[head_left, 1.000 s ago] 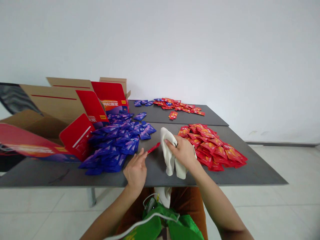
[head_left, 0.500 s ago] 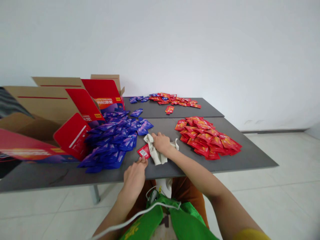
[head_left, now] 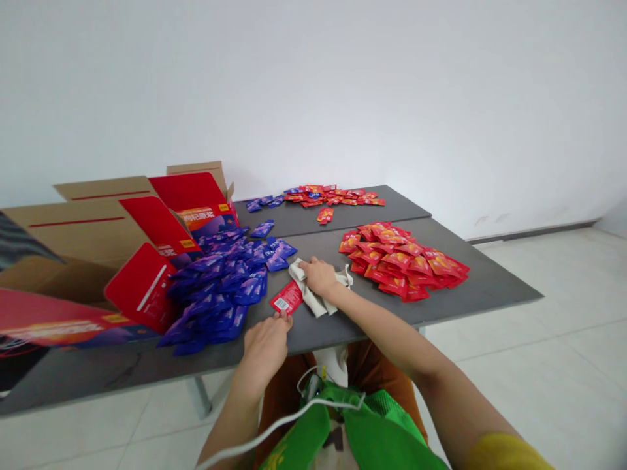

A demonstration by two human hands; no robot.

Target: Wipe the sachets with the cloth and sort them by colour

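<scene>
A single red packet (head_left: pixel 287 298) lies on the grey table, its barcode side up. My left hand (head_left: pixel 267 344) is closed, with its fingertips on the near edge of that packet. Just right of the packet, my right hand (head_left: pixel 319 277) is closed on a crumpled off-white cloth (head_left: pixel 313 301), pressed to the tabletop and touching the packet's right side. To the left is a heap of blue packets (head_left: pixel 215 287). A heap of red packets (head_left: pixel 404 261) sits to the right.
Open cardboard boxes (head_left: pixel 88 228) with red and purple print stand at the left. Scattered red packets (head_left: pixel 337 196) and a few blue ones (head_left: pixel 264 202) lie at the back by the wall. The table's front edge (head_left: pixel 337 342) runs before my lap.
The view has tilted and shifted slightly. More of the single red packet shows beside the cloth, which my right hand has drawn a little to the right.
</scene>
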